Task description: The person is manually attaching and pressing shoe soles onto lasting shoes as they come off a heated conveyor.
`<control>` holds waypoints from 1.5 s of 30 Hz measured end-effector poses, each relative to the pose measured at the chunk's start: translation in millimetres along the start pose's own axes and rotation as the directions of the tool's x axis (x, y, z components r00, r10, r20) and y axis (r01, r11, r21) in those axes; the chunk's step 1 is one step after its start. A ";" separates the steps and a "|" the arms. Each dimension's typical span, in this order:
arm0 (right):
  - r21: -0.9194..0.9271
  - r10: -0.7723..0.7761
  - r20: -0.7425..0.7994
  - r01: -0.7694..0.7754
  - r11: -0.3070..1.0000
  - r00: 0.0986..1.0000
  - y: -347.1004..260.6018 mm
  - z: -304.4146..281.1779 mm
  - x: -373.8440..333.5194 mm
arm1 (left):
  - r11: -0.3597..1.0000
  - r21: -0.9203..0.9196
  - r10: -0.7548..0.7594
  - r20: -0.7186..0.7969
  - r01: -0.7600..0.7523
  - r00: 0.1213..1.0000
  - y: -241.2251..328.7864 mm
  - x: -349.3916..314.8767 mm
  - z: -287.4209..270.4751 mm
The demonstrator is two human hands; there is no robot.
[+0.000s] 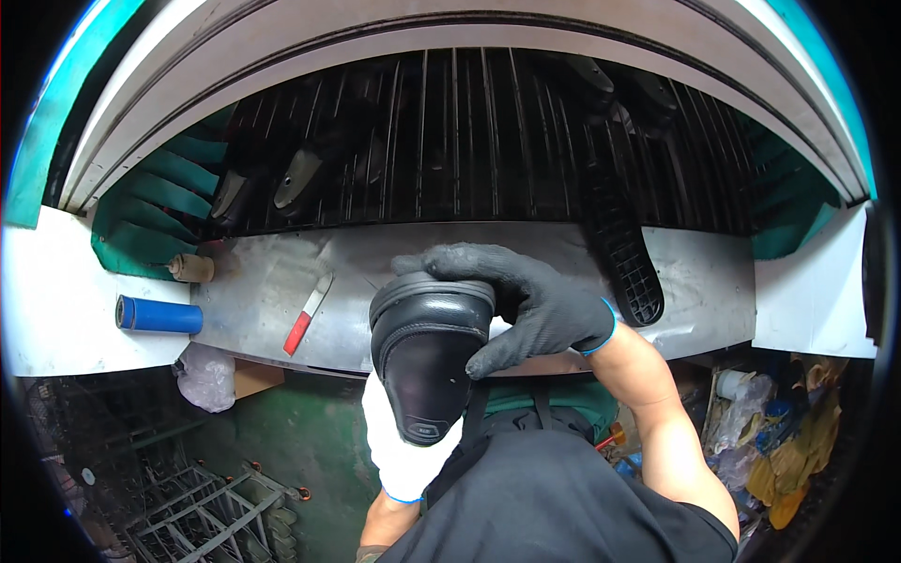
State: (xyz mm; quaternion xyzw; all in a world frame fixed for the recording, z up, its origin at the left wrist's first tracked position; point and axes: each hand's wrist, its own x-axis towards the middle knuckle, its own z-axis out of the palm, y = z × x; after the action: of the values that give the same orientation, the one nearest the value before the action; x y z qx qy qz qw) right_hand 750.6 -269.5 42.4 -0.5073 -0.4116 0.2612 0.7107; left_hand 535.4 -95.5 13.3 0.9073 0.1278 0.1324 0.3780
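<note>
Above steel ledge (263,281), hands' black shoe (427,361) upright, heel-up.

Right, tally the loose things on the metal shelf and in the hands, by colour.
Black: 2, the shoe held by the right hand and left hand, and the sole
Blue: 1, the tube
Red and white: 1, the scraper
Tan: 1, the small roll
Total: 5

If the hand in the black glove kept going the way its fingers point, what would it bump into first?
The right hand points leftward over the black shoe it grips. Beyond the shoe, the red-handled tool on the metal shelf looks first in line, though depth is unclear.
</note>
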 end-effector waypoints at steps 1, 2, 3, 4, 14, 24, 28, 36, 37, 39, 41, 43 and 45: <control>-0.008 0.009 0.009 -0.009 1.000 1.000 -3.4 0.5 1.2 | 1.000 -0.023 -0.010 0.011 0.010 1.000 -0.6 -0.8 -0.9; -0.006 0.015 0.017 -0.015 1.000 1.000 -5.5 2.0 2.6 | 0.998 -0.068 0.021 0.022 -0.019 1.000 -1.8 -1.0 -4.5; -0.067 0.033 0.052 -0.029 0.997 0.998 -9.7 0.1 5.6 | 0.992 -0.114 0.051 0.032 -0.047 0.998 -3.2 -0.7 -8.4; -0.128 0.053 0.085 -0.042 0.991 0.995 -15.4 -4.7 9.5 | 0.984 -0.161 0.082 0.041 -0.074 0.996 -3.7 -0.4 -11.7; -0.320 0.336 0.010 -0.316 0.893 0.942 -8.5 34.0 -3.4 | 0.146 -0.827 -0.321 0.479 0.543 0.817 10.5 12.2 -20.1; 0.296 0.278 -0.239 -0.202 0.933 0.931 33.2 84.5 -16.2 | 0.947 -0.292 -0.145 -0.022 0.132 0.989 17.5 15.4 -12.5; 0.096 0.293 -0.310 -0.277 0.956 0.904 38.8 78.7 -32.5 | 0.931 0.317 0.198 -0.019 -0.182 0.980 40.6 6.6 -20.7; 0.447 0.467 -0.265 -0.321 0.835 0.844 67.1 55.2 -75.1 | 0.878 0.250 0.422 -0.003 -0.408 0.907 39.6 38.7 -34.7; 0.374 0.430 -0.278 -0.315 0.872 0.859 71.7 55.8 -76.7 | 0.904 0.174 0.396 0.002 -0.390 0.918 41.5 50.8 -33.8; 0.293 0.395 -0.279 -0.314 0.903 0.875 73.6 60.2 -77.7 | 0.953 0.022 0.290 0.198 -0.301 0.936 36.3 65.0 -30.7; 0.263 0.396 -0.271 -0.328 0.907 0.877 70.9 61.9 -78.2 | 0.981 -0.024 0.194 0.262 -0.194 0.945 40.2 68.4 -34.5; 0.357 0.414 -0.224 -0.321 0.877 0.882 77.5 59.3 -79.4 | 0.992 -0.040 0.125 0.274 -0.118 0.954 42.2 67.3 -33.4; 0.446 0.444 -0.159 -0.336 0.829 0.882 75.2 55.9 -75.5 | 0.997 -0.032 0.071 0.220 -0.065 0.973 41.7 62.2 -24.0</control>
State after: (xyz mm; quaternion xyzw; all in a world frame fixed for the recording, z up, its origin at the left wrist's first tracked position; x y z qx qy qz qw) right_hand 667.0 -274.6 -44.0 -0.4517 -0.1398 0.4136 0.7780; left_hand 590.8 -87.7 68.5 0.9155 0.0521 0.0451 0.3963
